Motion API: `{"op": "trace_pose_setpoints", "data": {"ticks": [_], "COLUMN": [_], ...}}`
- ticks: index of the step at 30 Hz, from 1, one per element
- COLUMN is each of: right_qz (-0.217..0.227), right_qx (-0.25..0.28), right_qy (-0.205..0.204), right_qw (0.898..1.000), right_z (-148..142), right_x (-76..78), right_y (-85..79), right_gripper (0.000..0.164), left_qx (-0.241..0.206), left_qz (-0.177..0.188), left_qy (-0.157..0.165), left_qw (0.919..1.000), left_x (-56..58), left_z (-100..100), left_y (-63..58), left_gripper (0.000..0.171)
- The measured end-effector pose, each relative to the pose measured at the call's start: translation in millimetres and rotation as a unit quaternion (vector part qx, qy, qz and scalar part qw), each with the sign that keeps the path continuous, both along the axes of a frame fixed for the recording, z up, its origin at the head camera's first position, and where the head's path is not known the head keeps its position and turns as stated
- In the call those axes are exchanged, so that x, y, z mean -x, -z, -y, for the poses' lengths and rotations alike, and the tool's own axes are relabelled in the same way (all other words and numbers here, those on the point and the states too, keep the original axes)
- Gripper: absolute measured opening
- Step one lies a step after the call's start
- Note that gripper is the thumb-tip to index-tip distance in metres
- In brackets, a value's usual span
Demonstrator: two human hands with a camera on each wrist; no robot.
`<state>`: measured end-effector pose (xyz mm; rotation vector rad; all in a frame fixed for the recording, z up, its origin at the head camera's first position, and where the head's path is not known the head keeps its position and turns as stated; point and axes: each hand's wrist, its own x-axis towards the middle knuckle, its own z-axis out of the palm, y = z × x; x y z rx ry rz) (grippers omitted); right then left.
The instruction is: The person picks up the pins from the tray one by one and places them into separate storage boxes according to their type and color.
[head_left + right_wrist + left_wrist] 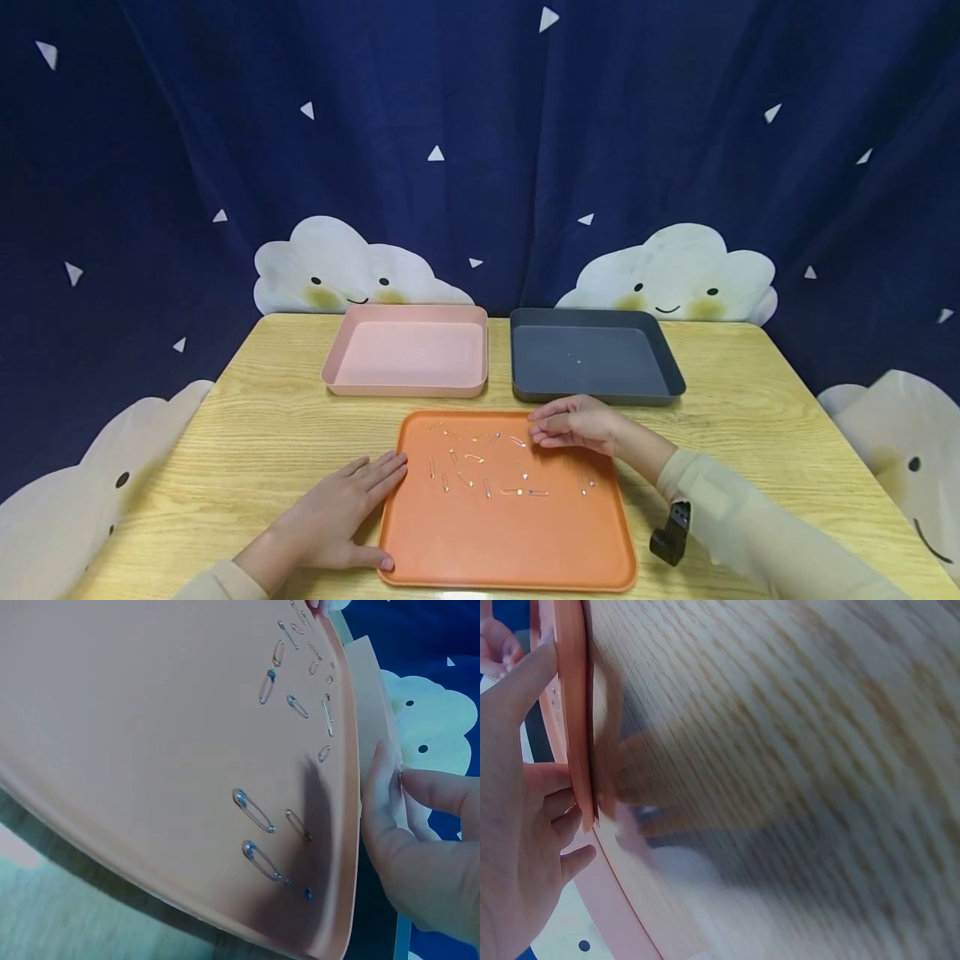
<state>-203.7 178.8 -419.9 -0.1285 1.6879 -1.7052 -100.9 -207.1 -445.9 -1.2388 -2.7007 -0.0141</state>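
Note:
An orange tray on the table bears several gold and silver safety pins. My left hand rests against its left side, the fingertips and thumb spread along the rim. Over the tray's far right corner is my right hand, raised above the surface. In the right wrist view, thumb and forefinger meet and pinch what looks like a safety pin, nearly hidden between the fingertips. Below that hand, its shadow falls across several pins.
A pink tray stands at the back left of the wooden table. To its right, just beyond my right hand, is a dark grey tray with a few tiny bright specks in it. A dark blue curtain hangs behind the table.

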Motion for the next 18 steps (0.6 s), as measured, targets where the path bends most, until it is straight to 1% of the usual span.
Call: {"op": "trace_pose_setpoints", "data": {"ticks": [6, 13, 18], "right_qz": [0.005, 0.014, 0.016], "right_qx": [0.016, 0.032, 0.037], "right_qy": [-0.002, -0.001, 0.006], "right_qw": [1.0, 0.999, 0.999], "right_z": [-0.6, -3.6, -6.8], "right_x": [7.0, 13.7, 21.0], "right_y": [-3.3, -6.5, -12.0], "right_gripper": [0.046, 0.049, 0.044], "left_qx": [0.003, 0.005, 0.007], "left_qz": [0.011, 0.019, 0.012], "left_qy": [-0.012, -0.015, -0.008], "left_qw": [0.9999, 0.9997, 0.9999], "left_x": [-0.9, -1.2, -0.1], "left_z": [0.0, 0.0, -0.3], "left_y": [0.0, -0.2, -0.6], "left_gripper": [0.103, 0.103, 0.102]}}
